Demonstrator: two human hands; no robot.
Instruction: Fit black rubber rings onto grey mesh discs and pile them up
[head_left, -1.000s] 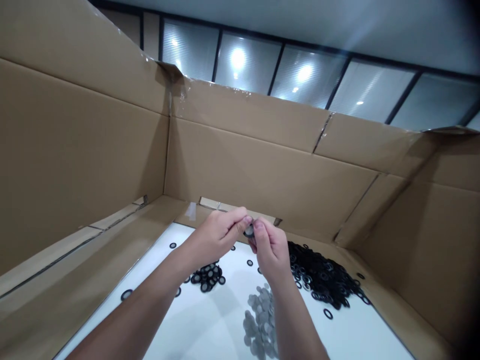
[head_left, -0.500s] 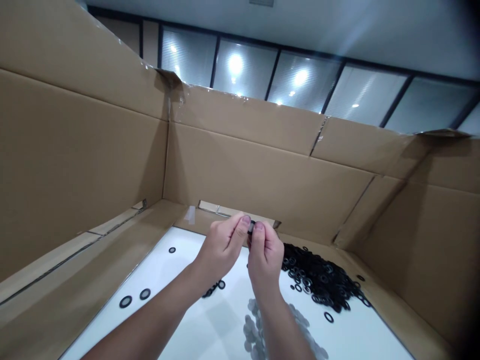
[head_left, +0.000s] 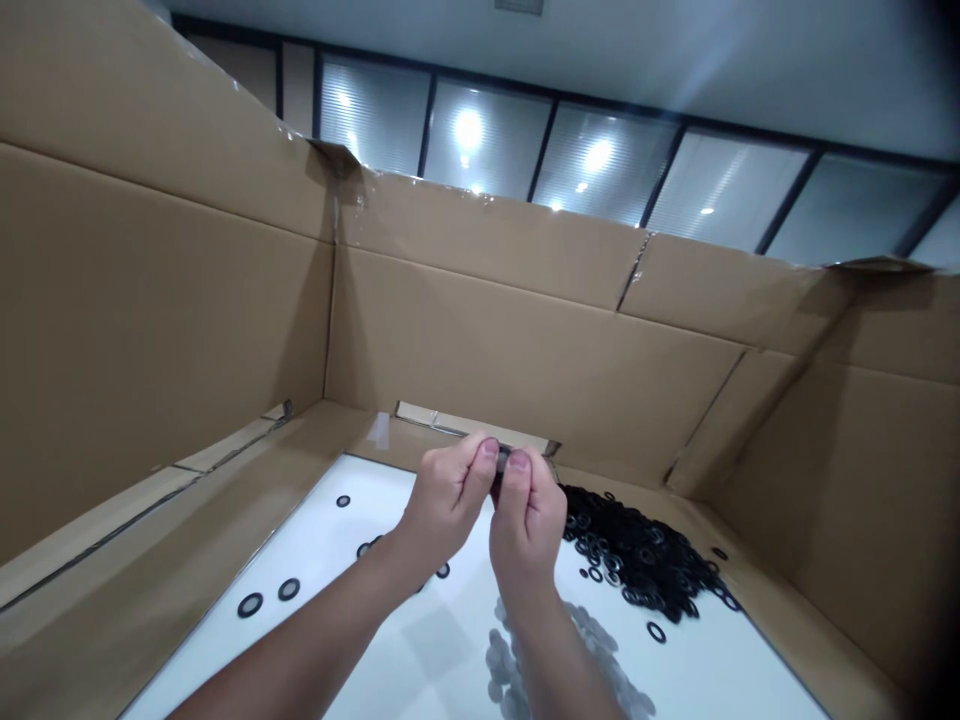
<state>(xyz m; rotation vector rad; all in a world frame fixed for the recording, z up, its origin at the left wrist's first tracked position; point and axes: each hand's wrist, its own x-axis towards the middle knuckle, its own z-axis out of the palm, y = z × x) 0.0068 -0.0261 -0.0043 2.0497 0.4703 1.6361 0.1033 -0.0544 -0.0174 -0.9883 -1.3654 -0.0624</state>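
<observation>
Cardboard walls enclose a white panel, with lit glazed panes beyond. Left hand and right hand are closed narrow, thumbs side by side, pinching one small dark-rimmed disc between them above the panel's far edge. Right of the hands lies a heap of black rings; one loose ring sits just apart. Grey discs lie partly hidden behind the right forearm. Ringed discs are scattered at left.
</observation>
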